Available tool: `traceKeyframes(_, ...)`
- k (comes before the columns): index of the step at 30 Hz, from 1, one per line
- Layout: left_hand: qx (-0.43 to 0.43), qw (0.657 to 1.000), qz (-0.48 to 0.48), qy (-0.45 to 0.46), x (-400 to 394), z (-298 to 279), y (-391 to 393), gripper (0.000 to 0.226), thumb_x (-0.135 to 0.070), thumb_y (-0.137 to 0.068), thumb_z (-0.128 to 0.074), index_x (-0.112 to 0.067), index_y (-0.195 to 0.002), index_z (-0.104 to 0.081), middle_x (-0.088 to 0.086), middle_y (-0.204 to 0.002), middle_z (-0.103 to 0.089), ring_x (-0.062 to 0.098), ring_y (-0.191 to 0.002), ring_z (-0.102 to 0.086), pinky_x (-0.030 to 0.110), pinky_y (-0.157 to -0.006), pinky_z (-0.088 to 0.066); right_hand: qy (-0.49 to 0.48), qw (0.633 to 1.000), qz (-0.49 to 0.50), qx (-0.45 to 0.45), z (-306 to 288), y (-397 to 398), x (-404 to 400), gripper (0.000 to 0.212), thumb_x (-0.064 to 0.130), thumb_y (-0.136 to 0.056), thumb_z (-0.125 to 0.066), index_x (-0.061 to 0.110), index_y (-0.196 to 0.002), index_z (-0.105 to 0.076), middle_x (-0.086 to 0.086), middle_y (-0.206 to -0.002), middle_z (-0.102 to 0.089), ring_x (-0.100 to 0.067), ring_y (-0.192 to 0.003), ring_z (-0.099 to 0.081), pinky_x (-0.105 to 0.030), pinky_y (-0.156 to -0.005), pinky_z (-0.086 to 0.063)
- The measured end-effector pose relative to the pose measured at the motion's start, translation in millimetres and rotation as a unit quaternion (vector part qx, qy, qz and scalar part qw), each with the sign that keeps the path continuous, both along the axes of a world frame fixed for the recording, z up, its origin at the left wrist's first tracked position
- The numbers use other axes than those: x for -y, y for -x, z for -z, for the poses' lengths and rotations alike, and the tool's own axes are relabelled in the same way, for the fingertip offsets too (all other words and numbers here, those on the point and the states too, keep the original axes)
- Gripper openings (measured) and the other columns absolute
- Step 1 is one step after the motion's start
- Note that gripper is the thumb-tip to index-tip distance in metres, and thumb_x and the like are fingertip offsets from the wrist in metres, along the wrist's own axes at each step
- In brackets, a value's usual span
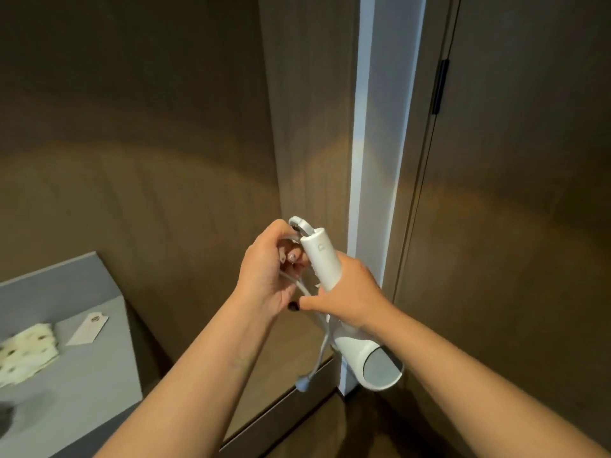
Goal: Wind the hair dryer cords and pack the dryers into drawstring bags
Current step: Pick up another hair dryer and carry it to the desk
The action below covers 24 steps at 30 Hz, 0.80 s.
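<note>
Item: white hair dryer, held in mid-air in front of me, just before a wood-panelled wall and a pale lit strip.

Orientation: handle end far and up, barrel near and low, open mouth facing toward me and to the right. The long axis of the handle runs from near-right up to far-left, tilted.

My right hand: fingers wrapped round the lower handle, where it meets the barrel, thumb stretched left toward the cord.

My left hand: curled round loops of the white cord, just left of the handle and touching it.

Cord: leaves the top of the handle through a bent strain relief. A loose length hangs down the near side, ending in the plug.

Step, as I judge it: winding, not finished. Next calls for gathering the hanging tail into the loops, keeping the coil tight against the handle.

Also present: grey counter at near left, bearing a patterned cloth and a paper tag. I cannot say whether that cloth is a bag.
</note>
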<state>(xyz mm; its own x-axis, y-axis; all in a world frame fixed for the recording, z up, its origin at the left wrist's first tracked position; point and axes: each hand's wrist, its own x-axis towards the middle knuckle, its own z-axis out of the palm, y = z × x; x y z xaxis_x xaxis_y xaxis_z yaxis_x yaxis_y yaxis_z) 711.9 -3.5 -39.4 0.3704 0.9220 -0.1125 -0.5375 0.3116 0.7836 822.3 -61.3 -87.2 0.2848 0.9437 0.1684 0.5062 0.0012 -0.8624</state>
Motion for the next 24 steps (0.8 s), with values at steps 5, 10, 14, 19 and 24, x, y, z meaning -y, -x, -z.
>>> traceKeyframes(5,0.021,0.999,-0.024,0.027,-0.2,12.0,19.4,0.042,-0.004,-0.078,-0.046,-0.017,-0.044,-0.025,0.001,-0.045,-0.024,0.011,-0.044,-0.028,0.023,-0.050,-0.025,0.006,1.000,-0.017,0.017,16.8,16.9,-6.5,0.029,0.029,-0.062,-0.082,0.020,-0.079,-0.060,0.001,-0.076,-0.065,-0.017,-0.074,-0.064,-0.034,-0.066,-0.056)
traceKeyframes(10,-0.069,0.996,-0.047,0.011,1.9,27.7,49.8,0.038,-0.020,-0.083,-0.060,-0.013,-0.050,-0.043,0.004,-0.055,-0.041,0.015,-0.049,-0.041,0.027,-0.057,-0.036,0.022,0.995,-0.067,-0.077,34.1,44.9,-13.4,0.020,0.016,-0.068,-0.080,0.016,-0.080,-0.063,0.000,-0.075,-0.066,-0.012,-0.067,-0.062,-0.018,-0.055,-0.051)
traceKeyframes(14,-0.256,0.955,-0.120,-0.093,13.6,48.5,80.5,0.031,-0.029,-0.094,-0.053,-0.011,-0.072,-0.067,0.006,-0.070,-0.063,0.016,-0.070,-0.056,0.030,-0.068,-0.047,0.048,0.985,-0.098,-0.135,51.5,69.3,-14.7,0.016,0.011,-0.075,-0.076,0.013,-0.085,-0.063,-0.003,-0.078,-0.063,-0.014,-0.071,-0.062,-0.013,-0.051,-0.048)
traceKeyframes(19,-0.315,0.920,-0.229,-0.041,37.5,100.3,137.0,0.027,-0.022,-0.098,-0.047,-0.012,-0.086,-0.069,0.002,-0.072,-0.063,0.015,-0.072,-0.057,0.025,-0.065,-0.046,0.048,0.985,-0.112,-0.122,70.5,99.9,-16.6,0.017,0.020,-0.077,-0.077,0.017,-0.087,-0.063,0.000,-0.077,-0.062,-0.013,-0.071,-0.063,-0.014,-0.053,-0.048)
traceKeyframes(24,-0.359,0.885,-0.269,0.126,78.8,169.0,184.5,0.048,-0.019,-0.098,-0.049,-0.006,-0.053,-0.052,0.014,-0.055,-0.053,0.030,-0.065,-0.057,0.038,-0.068,-0.048,0.069,0.968,-0.140,-0.197,71.6,136.0,-8.6,0.019,0.014,-0.078,-0.076,0.017,-0.093,-0.065,-0.002,-0.085,-0.066,-0.018,-0.082,-0.067,-0.034,-0.072,-0.060)
